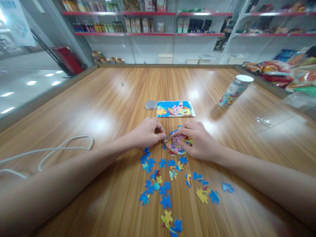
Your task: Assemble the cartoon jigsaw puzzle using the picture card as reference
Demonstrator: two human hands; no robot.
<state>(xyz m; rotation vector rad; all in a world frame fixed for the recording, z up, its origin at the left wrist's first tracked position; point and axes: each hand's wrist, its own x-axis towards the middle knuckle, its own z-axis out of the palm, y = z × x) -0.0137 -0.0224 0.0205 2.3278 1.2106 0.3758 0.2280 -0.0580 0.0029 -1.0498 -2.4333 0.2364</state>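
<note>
The flat, multicoloured, partly joined cardboard-looking jigsaw [174, 146] at the frame's centre seems light but weak at its joints, best held by its edges, while the right hand [197, 140] spreads loosely over it and the left hand [149, 132] pinches beside it, on what I cannot tell.

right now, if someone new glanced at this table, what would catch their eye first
The eye would likely fall first on the partly joined puzzle between the left hand and the right hand, with loose, mostly blue pieces scattered nearer the viewer. Next might come the bright picture card just beyond the hands, then the patterned canister off to the right.
</note>
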